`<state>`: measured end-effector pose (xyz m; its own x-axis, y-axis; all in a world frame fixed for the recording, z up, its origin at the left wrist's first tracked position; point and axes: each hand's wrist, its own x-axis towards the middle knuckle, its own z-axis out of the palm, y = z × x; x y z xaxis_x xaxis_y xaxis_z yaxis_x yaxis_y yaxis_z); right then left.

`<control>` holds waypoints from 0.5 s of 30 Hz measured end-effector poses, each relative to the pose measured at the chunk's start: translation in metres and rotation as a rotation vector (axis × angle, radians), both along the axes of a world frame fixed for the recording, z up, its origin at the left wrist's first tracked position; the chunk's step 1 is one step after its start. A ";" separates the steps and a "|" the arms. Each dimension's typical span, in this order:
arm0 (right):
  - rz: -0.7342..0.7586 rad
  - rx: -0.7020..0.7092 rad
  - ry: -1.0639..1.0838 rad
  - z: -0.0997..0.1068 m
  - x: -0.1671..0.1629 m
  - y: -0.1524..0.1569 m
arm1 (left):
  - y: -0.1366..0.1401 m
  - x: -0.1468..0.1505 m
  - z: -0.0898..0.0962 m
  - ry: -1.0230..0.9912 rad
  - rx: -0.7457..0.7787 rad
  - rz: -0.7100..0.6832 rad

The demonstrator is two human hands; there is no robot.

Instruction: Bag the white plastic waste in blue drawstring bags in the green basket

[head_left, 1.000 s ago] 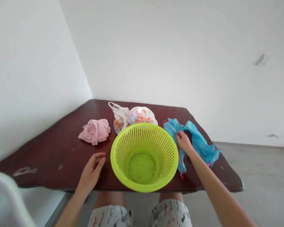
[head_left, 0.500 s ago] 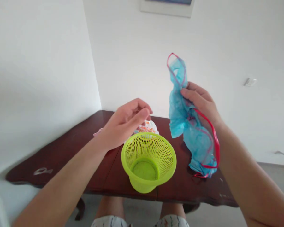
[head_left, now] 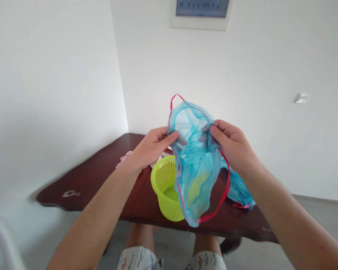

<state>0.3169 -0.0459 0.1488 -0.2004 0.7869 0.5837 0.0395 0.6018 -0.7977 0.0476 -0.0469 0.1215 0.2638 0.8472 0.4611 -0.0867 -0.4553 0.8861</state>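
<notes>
A thin blue drawstring trash bag (head_left: 195, 165) with a red drawstring hangs spread open above the table's front part. My left hand (head_left: 157, 144) pinches its left rim between thumb and fingers. On the opposite rim, my right hand (head_left: 228, 140) grips the plastic the same way. Behind and below the bag stands a lime-green mesh wastebasket (head_left: 165, 183), its right side covered by the bag. More blue plastic (head_left: 239, 189) with a red string lies on the table under my right forearm.
The dark red wooden table (head_left: 101, 180) has a wavy front edge, with my knees below it. Pink cloth-like material (head_left: 124, 158) lies behind my left wrist, partly hidden. White walls stand behind and at the left; a framed panel (head_left: 201, 15) hangs above.
My left hand has moved right and taken hold of the bag's rim. The bag has come left in front of the basket and been spread open.
</notes>
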 end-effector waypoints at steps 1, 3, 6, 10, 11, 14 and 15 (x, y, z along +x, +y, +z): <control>-0.017 -0.028 0.054 -0.002 0.006 0.004 | 0.000 -0.006 -0.002 -0.051 -0.031 -0.011; -0.046 -0.086 0.143 -0.007 0.019 0.011 | -0.001 -0.020 -0.006 -0.179 -0.077 -0.024; -0.075 -0.167 0.192 -0.020 0.033 0.018 | -0.004 -0.039 -0.015 -0.307 -0.129 0.012; -0.064 -0.241 0.191 -0.038 0.043 0.027 | -0.012 -0.047 -0.024 -0.289 -0.224 0.069; -0.068 -0.248 0.185 -0.041 0.046 0.029 | -0.015 -0.046 -0.024 -0.284 -0.235 0.074; -0.157 -0.179 0.109 -0.045 0.050 0.031 | -0.021 -0.037 -0.020 -0.276 -0.229 0.071; -0.227 -0.082 0.076 -0.045 0.050 0.028 | -0.023 -0.033 -0.019 -0.272 -0.220 0.063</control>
<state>0.3672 -0.0176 0.1037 0.0288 0.8521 0.5226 0.1042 0.5174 -0.8494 0.0141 -0.0697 0.1027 0.1004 0.9449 0.3115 -0.3111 -0.2676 0.9119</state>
